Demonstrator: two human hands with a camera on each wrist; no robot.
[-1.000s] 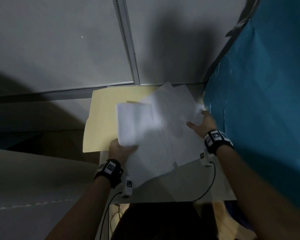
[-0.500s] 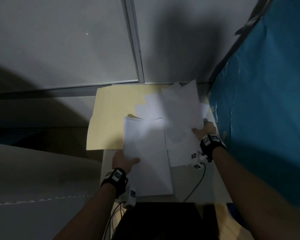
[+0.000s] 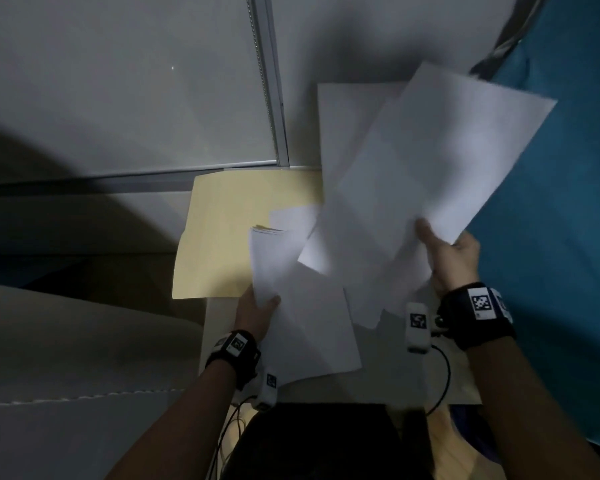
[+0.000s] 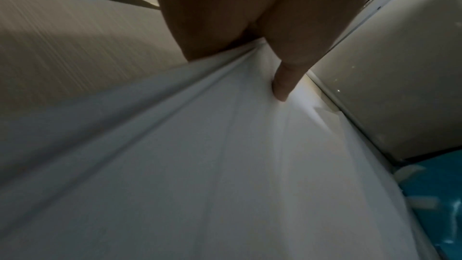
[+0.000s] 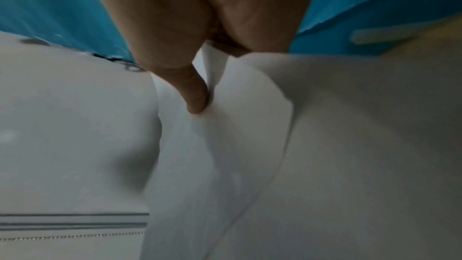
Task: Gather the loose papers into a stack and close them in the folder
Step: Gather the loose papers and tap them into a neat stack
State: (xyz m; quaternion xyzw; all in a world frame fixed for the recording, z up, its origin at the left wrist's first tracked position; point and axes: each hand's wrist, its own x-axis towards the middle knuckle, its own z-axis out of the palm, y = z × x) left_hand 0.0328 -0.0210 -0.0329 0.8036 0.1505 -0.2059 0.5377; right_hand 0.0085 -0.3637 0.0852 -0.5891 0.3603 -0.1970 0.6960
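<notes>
An open cream folder [image 3: 229,233] lies flat on the small white table [image 3: 461,379], its left half overhanging. My left hand [image 3: 257,311] pinches the left edge of a squared stack of white papers [image 3: 305,323], thumb [image 4: 282,86] on top. My right hand [image 3: 444,254] grips a fanned bunch of loose white sheets [image 3: 423,168] by their lower edge and holds them raised above the table; the thumb [image 5: 195,96] presses on the sheets [image 5: 250,165]. The fingers under both bundles are hidden.
A teal board [image 3: 568,220] stands close along the right. A grey wall with a metal rail [image 3: 267,81] runs behind the table. A pale cushioned surface [image 3: 66,358] lies to the left. Cables [image 3: 440,382] trail off the table's near edge.
My right hand has lifted the loose sheets off the table, up and toward the teal board, fanning them out. The left hand keeps its hold on the squared stack, nearly in place.
</notes>
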